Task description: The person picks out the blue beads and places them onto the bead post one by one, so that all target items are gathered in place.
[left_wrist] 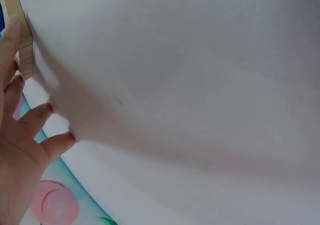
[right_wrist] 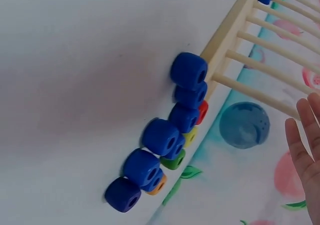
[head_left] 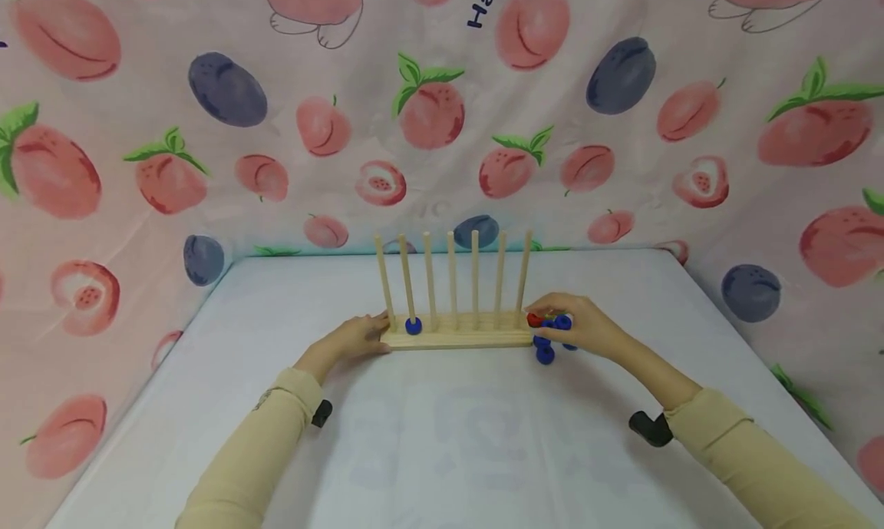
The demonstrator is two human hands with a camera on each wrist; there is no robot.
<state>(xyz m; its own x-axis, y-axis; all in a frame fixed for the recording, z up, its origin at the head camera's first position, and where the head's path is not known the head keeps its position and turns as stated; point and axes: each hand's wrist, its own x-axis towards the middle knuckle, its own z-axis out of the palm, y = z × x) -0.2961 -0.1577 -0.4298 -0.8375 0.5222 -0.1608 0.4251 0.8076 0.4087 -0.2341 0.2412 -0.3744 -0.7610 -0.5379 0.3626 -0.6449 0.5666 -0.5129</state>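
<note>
A wooden rack [head_left: 456, 340] of several upright pegs stands across the table, with one blue bead [head_left: 413, 326] around the second peg from the left. At the rack's left end is my left hand [head_left: 355, 337]; its thumb and a finger grip the end of the base, while other fingers spread apart in the left wrist view. My right hand [head_left: 583, 325] is over the loose beads at the rack's right end, its fingers extended and nothing between them. In the right wrist view, this pile shows several blue beads [right_wrist: 160, 136], a red bead [right_wrist: 202, 112], a yellow bead [right_wrist: 190, 136] and a green bead [right_wrist: 173, 159].
A dark purple bead [right_wrist: 122, 195] and an orange bead [right_wrist: 158, 185] lie at the outer end of the pile. The white tabletop [head_left: 456, 437] reaches back to a fruit-patterned cloth [head_left: 442, 191] hanging behind the rack.
</note>
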